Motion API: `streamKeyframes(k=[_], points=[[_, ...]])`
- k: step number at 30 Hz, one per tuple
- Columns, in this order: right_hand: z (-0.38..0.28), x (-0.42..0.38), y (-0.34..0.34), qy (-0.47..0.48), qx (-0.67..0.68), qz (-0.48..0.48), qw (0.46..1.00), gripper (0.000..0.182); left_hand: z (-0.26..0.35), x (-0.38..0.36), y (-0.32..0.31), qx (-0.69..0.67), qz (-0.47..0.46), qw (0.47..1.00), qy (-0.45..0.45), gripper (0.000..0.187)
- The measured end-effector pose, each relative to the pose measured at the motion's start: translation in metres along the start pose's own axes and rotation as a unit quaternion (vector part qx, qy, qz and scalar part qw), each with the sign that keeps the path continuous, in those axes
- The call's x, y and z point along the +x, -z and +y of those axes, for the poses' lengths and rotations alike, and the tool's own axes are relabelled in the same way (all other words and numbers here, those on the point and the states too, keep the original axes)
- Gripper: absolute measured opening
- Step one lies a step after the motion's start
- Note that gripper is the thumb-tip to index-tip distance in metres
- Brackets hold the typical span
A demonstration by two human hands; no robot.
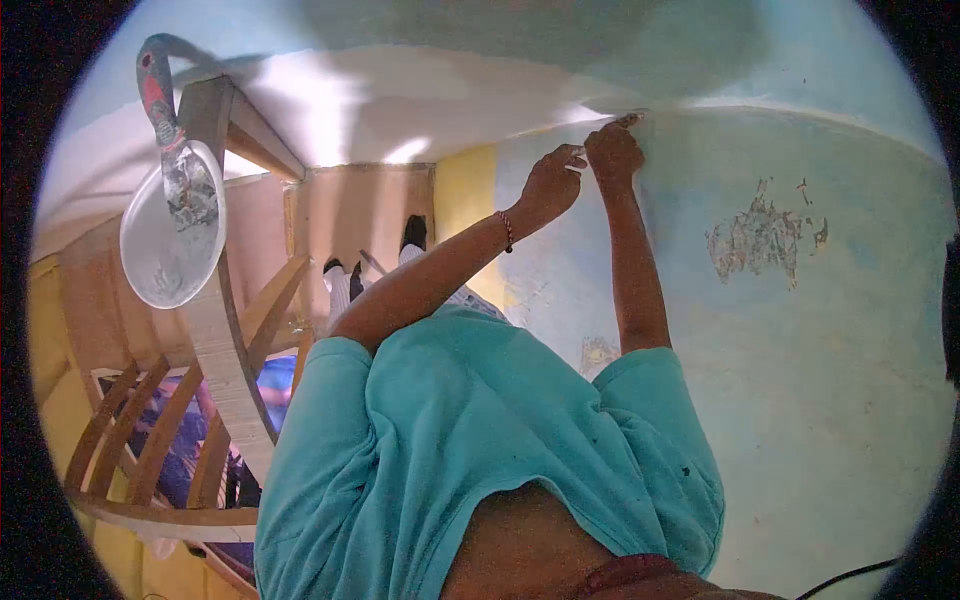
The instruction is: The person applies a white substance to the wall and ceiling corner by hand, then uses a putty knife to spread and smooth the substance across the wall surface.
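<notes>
Apparently, the left hand (549, 192) is pinched around a pale dab (579, 152) near the wall seam (735, 106); it looks light and soft, best kept at the fingertips. The right hand (613, 153) points at the seam, and whether its curled fingers hold anything I cannot tell.

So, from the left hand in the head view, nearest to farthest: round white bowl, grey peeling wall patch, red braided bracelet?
1. Red bracelet: on the left hand's wrist.
2. Wall patch: to its right.
3. White bowl: far left.
</notes>
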State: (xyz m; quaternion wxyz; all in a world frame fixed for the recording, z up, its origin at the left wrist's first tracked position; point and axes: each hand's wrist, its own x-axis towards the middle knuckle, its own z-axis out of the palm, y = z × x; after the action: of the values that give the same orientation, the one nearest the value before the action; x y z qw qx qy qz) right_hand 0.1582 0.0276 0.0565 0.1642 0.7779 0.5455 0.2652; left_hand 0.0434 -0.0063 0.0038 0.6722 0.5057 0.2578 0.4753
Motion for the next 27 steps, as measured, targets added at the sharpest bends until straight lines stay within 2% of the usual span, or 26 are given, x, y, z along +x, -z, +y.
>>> streamKeyframes(k=[3, 6, 7, 10, 11, 12, 14, 15, 17, 18, 21, 24, 26, 27], points=[[-0.009, 0.006, -0.026, 0.001, 0.05, -0.022, 0.998, 0.075, 0.01, -0.009, 0.004, 0.036, -0.008, 0.999, 0.009, 0.036], [-0.016, 0.006, -0.056, -0.008, 0.102, -0.067, 0.992, 0.075, 0.0, -0.012, 0.009, 0.015, -0.008, 0.997, 0.07, 0.036], [-0.021, 0.005, -0.056, -0.008, 0.114, -0.091, 0.989, 0.074, -0.003, -0.014, 0.013, 0.02, -0.002, 0.998, 0.062, 0.036], [-0.028, -0.003, -0.077, 0.038, 0.058, -0.057, 0.996, 0.073, -0.017, -0.018, 0.016, 0.034, 0.005, 0.999, 0.023, 0.034], [-0.03, -0.003, -0.081, 0.042, 0.06, -0.076, 0.994, 0.073, -0.028, -0.017, 0.016, 0.04, 0.005, 0.999, 0.0, 0.034], [-0.033, -0.003, -0.076, 0.045, 0.062, -0.095, 0.993, 0.073, -0.026, -0.017, 0.017, 0.044, 0.006, 0.999, 0.005, 0.034], [-0.035, -0.004, -0.065, 0.045, 0.093, -0.192, 0.976, 0.074, -0.022, -0.018, 0.018, 0.049, 0.008, 0.998, 0.042, 0.033], [-0.036, -0.006, -0.058, 0.049, 0.1, -0.198, 0.974, 0.074, -0.014, -0.018, 0.018, 0.05, 0.009, 0.996, 0.073, 0.033], [-0.034, -0.011, -0.04, 0.057, 0.113, -0.21, 0.969, 0.075, -0.006, -0.019, 0.018, 0.041, 0.01, 0.997, 0.058, 0.034], [-0.031, -0.01, -0.024, 0.025, 0.128, -0.209, 0.969, 0.074, -0.003, -0.018, 0.018, 0.035, 0.012, 0.998, 0.051, 0.034], [-0.02, -0.013, 0.022, -0.034, 0.116, -0.102, 0.987, 0.071, -0.001, -0.018, 0.02, -0.017, -0.003, 0.999, 0.043, 0.037], [-0.004, -0.003, -0.004, 0.009, 0.047, -0.004, 0.999, 0.069, -0.003, -0.019, 0.02, -0.057, -0.009, 0.997, 0.057, 0.039], [-0.005, -0.002, -0.026, 0.049, -0.017, 0.064, 0.997, 0.07, 0.004, -0.02, 0.02, -0.031, -0.011, 0.998, 0.062, 0.039], [-0.01, -0.001, -0.029, 0.03, 0.016, 0.036, 0.999, 0.071, 0.005, -0.021, 0.021, -0.018, -0.01, 0.998, 0.065, 0.039]])
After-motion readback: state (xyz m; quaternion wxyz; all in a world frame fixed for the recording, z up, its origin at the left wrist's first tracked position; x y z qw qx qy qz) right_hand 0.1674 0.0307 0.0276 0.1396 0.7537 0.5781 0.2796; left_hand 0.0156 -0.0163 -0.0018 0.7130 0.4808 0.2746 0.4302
